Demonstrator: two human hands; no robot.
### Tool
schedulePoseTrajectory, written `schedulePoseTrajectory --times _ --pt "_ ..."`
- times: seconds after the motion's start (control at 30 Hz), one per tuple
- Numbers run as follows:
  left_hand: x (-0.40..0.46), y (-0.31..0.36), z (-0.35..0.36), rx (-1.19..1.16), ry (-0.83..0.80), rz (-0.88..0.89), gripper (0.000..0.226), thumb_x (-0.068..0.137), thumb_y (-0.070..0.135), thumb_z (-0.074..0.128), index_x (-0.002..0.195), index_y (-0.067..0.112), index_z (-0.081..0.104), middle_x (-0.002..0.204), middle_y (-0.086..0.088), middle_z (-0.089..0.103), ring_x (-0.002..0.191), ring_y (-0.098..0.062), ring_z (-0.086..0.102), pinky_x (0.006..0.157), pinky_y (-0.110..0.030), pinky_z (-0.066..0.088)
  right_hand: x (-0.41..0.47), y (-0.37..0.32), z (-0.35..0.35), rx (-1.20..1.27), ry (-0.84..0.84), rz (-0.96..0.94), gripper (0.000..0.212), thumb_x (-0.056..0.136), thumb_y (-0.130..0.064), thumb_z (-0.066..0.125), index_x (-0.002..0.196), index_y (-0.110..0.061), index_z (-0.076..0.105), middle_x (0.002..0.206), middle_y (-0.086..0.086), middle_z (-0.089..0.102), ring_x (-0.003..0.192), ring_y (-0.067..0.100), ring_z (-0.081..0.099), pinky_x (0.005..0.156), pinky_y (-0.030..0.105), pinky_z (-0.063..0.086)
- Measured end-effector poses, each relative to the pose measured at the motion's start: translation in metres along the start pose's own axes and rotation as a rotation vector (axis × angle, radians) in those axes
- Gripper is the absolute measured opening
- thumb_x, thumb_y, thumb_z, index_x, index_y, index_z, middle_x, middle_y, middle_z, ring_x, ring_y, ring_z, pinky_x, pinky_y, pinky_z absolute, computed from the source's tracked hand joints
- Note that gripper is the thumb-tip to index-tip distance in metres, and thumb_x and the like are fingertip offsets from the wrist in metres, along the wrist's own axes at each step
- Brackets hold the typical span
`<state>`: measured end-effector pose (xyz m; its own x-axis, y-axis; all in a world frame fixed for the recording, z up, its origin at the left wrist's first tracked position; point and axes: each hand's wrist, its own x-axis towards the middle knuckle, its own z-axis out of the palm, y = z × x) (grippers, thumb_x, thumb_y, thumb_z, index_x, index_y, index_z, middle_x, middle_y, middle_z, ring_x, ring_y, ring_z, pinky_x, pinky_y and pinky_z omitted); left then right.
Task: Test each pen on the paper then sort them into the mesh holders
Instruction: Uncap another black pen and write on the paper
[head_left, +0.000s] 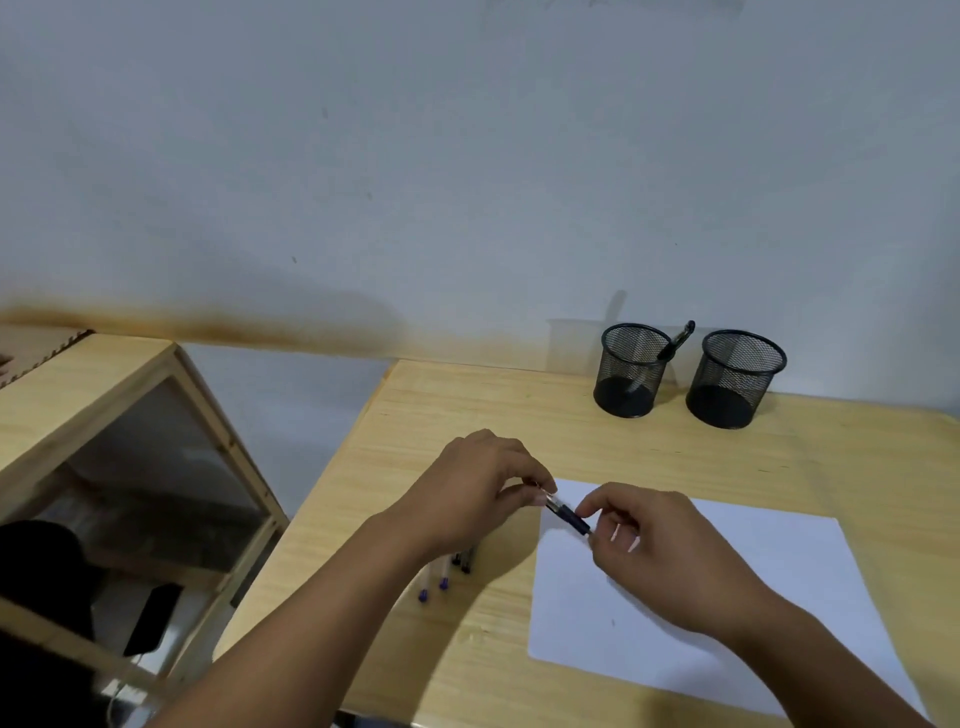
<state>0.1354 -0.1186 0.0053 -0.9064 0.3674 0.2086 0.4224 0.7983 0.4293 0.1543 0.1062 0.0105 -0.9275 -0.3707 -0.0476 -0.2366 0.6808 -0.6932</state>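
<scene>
Both hands hold one pen (565, 513) with a clear barrel and dark blue cap just above the top left corner of the white paper (727, 597). My left hand (478, 488) pinches the clear barrel end. My right hand (649, 540) pinches the capped end. Several more pens (441, 577) lie on the wooden table (519, 415) under my left wrist, partly hidden. Two black mesh holders stand at the back: the left holder (631, 370) has one pen (675, 340) leaning in it, the right holder (736, 378) looks empty.
A wooden cabinet with a glass panel (130, 467) stands to the left of the table, across a gap. The pale wall runs right behind the holders. The table's left edge slants down toward me.
</scene>
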Motion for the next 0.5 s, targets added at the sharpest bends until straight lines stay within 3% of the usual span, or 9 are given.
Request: schedulePoseTrajectory --times 0.13,0.23,0.5 --pt "-0.001 0.008 0.011 -0.02 0.062 0.022 0.016 0.093 0.042 0.061 0.104 0.038 0.072 0.098 0.015 0.07 0.086 -0.009 0.051 0.082 -0.034 0.045 -0.003 0.004 -0.007 -0.107 0.066 -0.092 0.004 0.086 -0.041 0.064 0.09 -0.04 0.066 0.083 -0.019 0.066 0.08 0.001 0.061 0.07 0.025 0.052" --pt "-0.004 0.018 0.017 -0.053 0.102 0.004 0.015 0.093 0.042 0.061 0.103 0.039 0.072 0.097 0.016 0.069 0.087 -0.008 0.051 0.083 -0.033 0.044 -0.003 0.003 -0.01 -0.071 0.097 -0.127 0.002 0.087 -0.035 0.068 0.086 -0.036 0.069 0.081 -0.019 0.068 0.078 0.001 0.062 0.067 0.022 0.049" --pt "-0.012 0.035 0.028 -0.2 0.223 -0.029 0.012 0.091 0.037 0.066 0.098 0.035 0.075 0.093 0.016 0.07 0.089 -0.002 0.051 0.082 -0.023 0.039 -0.009 0.006 -0.008 0.196 0.125 -0.038 0.01 0.087 -0.026 0.071 0.08 -0.034 0.073 0.068 -0.023 0.066 0.043 0.003 0.051 0.048 0.015 0.036"
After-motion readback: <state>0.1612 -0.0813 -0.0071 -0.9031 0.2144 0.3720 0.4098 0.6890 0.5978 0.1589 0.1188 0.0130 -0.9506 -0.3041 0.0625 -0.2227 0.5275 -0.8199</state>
